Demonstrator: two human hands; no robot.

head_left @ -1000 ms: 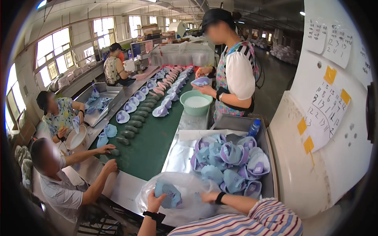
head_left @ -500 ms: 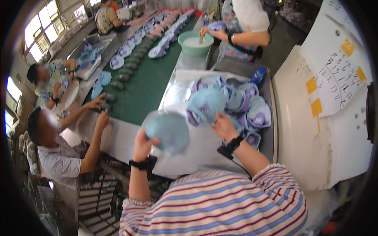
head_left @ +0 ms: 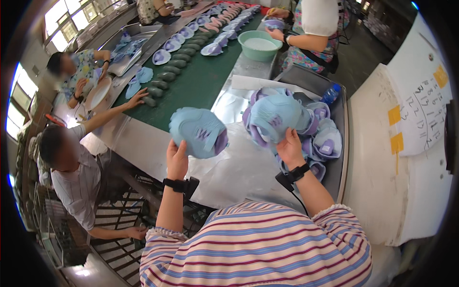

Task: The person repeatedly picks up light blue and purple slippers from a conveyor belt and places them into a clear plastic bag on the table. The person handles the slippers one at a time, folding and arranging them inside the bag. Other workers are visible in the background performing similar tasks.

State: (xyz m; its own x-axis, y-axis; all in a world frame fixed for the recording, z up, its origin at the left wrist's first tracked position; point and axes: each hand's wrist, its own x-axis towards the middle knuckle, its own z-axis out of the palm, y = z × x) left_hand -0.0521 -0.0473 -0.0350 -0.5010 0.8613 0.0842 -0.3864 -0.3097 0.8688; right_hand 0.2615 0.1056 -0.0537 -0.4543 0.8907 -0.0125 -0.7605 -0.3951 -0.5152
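Note:
In my left hand (head_left: 177, 161) is a light blue shoe upper (head_left: 195, 129) with purple lining, its side facing up, thumb and fingers closed on its lower edge. My right hand (head_left: 290, 149) grips a second light blue shoe upper (head_left: 273, 115), also lined in purple. That one is held in front of a heap of similar uppers (head_left: 327, 141) in a grey metal tray (head_left: 342, 165), and partly covers the heap. The two held uppers are apart, above a pale sheet (head_left: 229, 174) on the table.
A green conveyor belt (head_left: 193, 91) carries rows of dark shoe lasts (head_left: 166, 76) and blue-purple uppers (head_left: 214, 49). A green basin (head_left: 259, 45) of whitish liquid and a blue bottle (head_left: 331, 93) stand beyond. Co-workers sit at the left; another stands by the basin. A white board (head_left: 420, 129) rises at right.
The upper in my left hand has turned and now shows its side clearly. The seated co-worker nearest me has lowered one hand from the belt. The whole view has shifted slightly.

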